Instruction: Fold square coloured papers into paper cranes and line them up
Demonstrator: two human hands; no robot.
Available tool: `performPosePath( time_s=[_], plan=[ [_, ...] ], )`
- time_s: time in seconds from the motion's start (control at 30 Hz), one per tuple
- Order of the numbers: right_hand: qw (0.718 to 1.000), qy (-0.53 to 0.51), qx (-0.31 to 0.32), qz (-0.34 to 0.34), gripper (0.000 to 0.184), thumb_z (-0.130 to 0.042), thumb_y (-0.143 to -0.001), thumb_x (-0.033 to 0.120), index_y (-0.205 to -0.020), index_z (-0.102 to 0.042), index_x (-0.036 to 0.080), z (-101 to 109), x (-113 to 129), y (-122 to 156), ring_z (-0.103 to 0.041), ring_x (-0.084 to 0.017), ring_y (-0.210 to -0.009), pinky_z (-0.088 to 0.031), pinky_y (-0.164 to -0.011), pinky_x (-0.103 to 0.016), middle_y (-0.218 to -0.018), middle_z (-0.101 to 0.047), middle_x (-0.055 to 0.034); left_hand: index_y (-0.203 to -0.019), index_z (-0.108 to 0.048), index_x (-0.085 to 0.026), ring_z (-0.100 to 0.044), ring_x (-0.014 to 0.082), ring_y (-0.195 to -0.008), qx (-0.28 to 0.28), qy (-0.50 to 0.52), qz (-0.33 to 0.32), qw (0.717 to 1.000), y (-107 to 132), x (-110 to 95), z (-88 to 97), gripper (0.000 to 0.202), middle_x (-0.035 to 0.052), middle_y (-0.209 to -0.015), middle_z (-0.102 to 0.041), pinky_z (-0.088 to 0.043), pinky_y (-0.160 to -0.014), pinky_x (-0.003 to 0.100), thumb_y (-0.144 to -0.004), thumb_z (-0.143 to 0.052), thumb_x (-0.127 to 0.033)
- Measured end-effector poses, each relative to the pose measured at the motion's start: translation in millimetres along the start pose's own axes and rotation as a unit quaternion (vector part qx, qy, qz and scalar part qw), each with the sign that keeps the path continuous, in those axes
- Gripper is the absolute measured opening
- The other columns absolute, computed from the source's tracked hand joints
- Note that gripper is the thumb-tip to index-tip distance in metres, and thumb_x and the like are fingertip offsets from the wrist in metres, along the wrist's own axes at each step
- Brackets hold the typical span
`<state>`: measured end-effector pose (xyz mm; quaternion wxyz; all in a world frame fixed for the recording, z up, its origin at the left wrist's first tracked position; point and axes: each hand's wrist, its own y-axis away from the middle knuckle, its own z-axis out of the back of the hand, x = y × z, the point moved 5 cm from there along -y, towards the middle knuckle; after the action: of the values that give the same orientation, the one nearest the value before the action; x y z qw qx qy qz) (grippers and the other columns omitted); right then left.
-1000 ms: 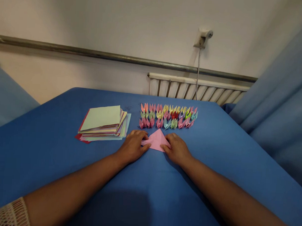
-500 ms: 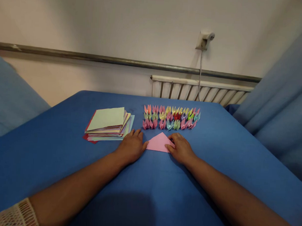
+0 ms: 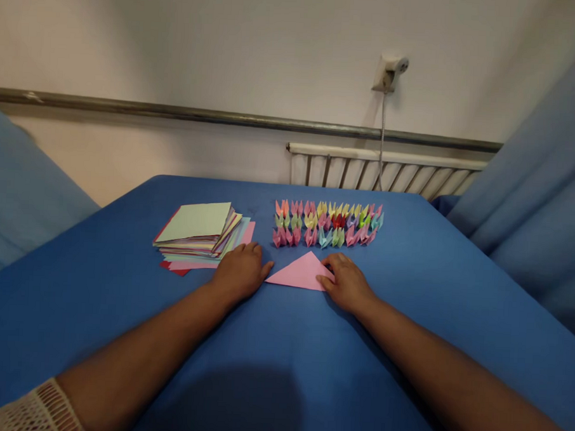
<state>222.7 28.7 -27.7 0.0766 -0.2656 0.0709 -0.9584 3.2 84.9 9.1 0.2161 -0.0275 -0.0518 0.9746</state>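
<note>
A pink sheet of origami paper (image 3: 300, 273), folded into a triangle, lies on the blue table with its point facing away from me. My right hand (image 3: 345, 280) grips its right corner between thumb and fingers. Just off the left corner, my left hand (image 3: 241, 268) rests open, thumb apart from the fingers, against the right side of a stack of coloured paper sheets (image 3: 196, 227). A pale green sheet tops this uneven stack, and red and pink edges stick out below.
Rows of small folded paper cranes (image 3: 324, 222) in several colours stand beyond the pink triangle. The blue-covered table (image 3: 282, 342) reaches a wall with a metal rail (image 3: 225, 116), radiator (image 3: 352, 156) and plugged socket (image 3: 388, 74). Blue curtains (image 3: 551, 170) hang at both sides.
My left hand has moved left, off the triangle's left corner, which now shows. The upper sheets of the stack have shifted left. My right hand stays on the pink paper.
</note>
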Motion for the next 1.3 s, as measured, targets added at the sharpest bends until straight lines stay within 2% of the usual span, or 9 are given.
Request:
performPosePath(
  time_s=[0.17,0.27,0.47,0.77,0.93,1.07,1.17,1.23,1.3],
  plan=[
    [1.000,0.009,0.000,-0.005,0.026,-0.058,-0.084,0.029,-0.107,-0.058,0.017,-0.7,0.8,0.4,-0.053,-0.021,-0.099,-0.040,-0.089,-0.034,-0.103,-0.059,-0.0077,-0.100,-0.062,-0.016,-0.061,0.0290,-0.092,-0.008,0.030,-0.029,0.999,0.5,-7.5,8.9,0.032,0.0137,-0.097,-0.067,-0.045,-0.079,0.040,-0.089,-0.046,-0.042],
    [1.000,0.018,-0.012,-0.009,0.032,-0.060,-0.084,0.032,-0.111,-0.056,0.016,0.8,3.9,2.0,-0.053,-0.022,-0.101,-0.040,-0.090,-0.035,-0.104,-0.059,-0.0085,-0.111,-0.060,-0.017,-0.059,0.0276,-0.098,-0.014,0.088,-0.056,0.994,3.3,-19.8,3.5,0.040,0.0125,-0.106,-0.066,-0.045,-0.083,0.038,-0.088,-0.047,-0.047],
    [0.999,0.029,-0.024,-0.018,0.043,-0.065,-0.080,0.042,-0.113,-0.055,0.016,2.3,6.3,3.3,-0.052,-0.024,-0.103,-0.040,-0.091,-0.037,-0.107,-0.058,-0.0093,-0.113,-0.059,-0.019,-0.058,0.0297,-0.101,-0.009,0.066,-0.076,0.995,9.7,-35.5,-9.5,0.049,0.0114,-0.107,-0.065,-0.044,-0.084,0.039,-0.081,-0.056,-0.056],
    [1.000,-0.007,-0.019,0.006,0.044,-0.068,-0.077,0.041,-0.112,-0.055,0.017,-0.2,8.1,1.3,-0.053,-0.024,-0.105,-0.041,-0.093,-0.038,-0.108,-0.059,-0.0086,-0.097,-0.063,-0.021,-0.061,0.0263,-0.086,0.054,0.116,-0.052,0.990,7.6,-40.8,-9.4,0.029,0.0065,-0.091,-0.067,-0.045,-0.070,0.035,-0.079,-0.061,-0.044],
    [0.997,-0.065,-0.038,-0.003,0.054,-0.069,-0.076,0.038,-0.122,-0.050,0.017,-1.4,4.5,0.3,-0.054,-0.024,-0.109,-0.042,-0.095,-0.040,-0.117,-0.058,-0.0109,-0.089,-0.063,-0.019,-0.059,0.0241,-0.090,0.005,0.165,-0.102,0.981,9.9,-45.9,-8.1,0.017,0.0060,-0.090,-0.065,-0.045,-0.080,0.037,-0.084,-0.056,-0.034],
    [0.980,-0.187,-0.058,-0.030,0.077,-0.073,-0.071,0.036,-0.136,-0.036,0.017,-4.3,-4.9,-3.8,-0.056,-0.023,-0.112,-0.043,-0.096,-0.039,-0.127,-0.056,-0.0132,-0.110,-0.060,-0.020,-0.060,0.0214,-0.098,-0.038,0.264,-0.096,0.959,11.3,-43.2,-4.9,0.026,0.0057,-0.106,-0.066,-0.046,-0.087,0.034,-0.088,-0.053,-0.033],
    [0.942,-0.332,-0.037,-0.030,0.067,-0.070,-0.073,0.034,-0.131,-0.040,0.018,-8.7,-11.3,-10.0,-0.063,-0.020,-0.098,-0.048,-0.086,-0.035,-0.113,-0.064,-0.0096,-0.109,-0.059,-0.021,-0.060,0.0204,-0.100,-0.080,0.288,-0.113,0.948,13.4,-42.5,1.5,0.025,0.0053,-0.107,-0.066,-0.045,-0.091,0.035,-0.090,-0.052,-0.034],
    [0.913,-0.408,-0.024,-0.017,0.050,-0.067,-0.073,0.035,-0.117,-0.050,0.018,-8.9,-13.3,-13.7,-0.063,-0.017,-0.085,-0.049,-0.077,-0.032,-0.099,-0.066,-0.0059,-0.101,-0.059,-0.020,-0.061,0.0201,-0.097,-0.092,0.292,-0.127,0.943,14.7,-42.9,4.5,0.019,0.0049,-0.103,-0.066,-0.046,-0.091,0.035,-0.089,-0.052,-0.034],
    [0.905,-0.424,-0.030,-0.005,0.032,-0.067,-0.073,0.037,-0.096,-0.058,0.017,-5.8,-14.4,-15.4,-0.059,-0.015,-0.072,-0.047,-0.068,-0.027,-0.082,-0.064,-0.0013,-0.097,-0.059,-0.019,-0.062,0.0201,-0.095,-0.095,0.296,-0.126,0.942,15.0,-42.3,6.0,0.017,0.0050,-0.099,-0.066,-0.047,-0.089,0.035,-0.088,-0.054,-0.033]
  ],
)
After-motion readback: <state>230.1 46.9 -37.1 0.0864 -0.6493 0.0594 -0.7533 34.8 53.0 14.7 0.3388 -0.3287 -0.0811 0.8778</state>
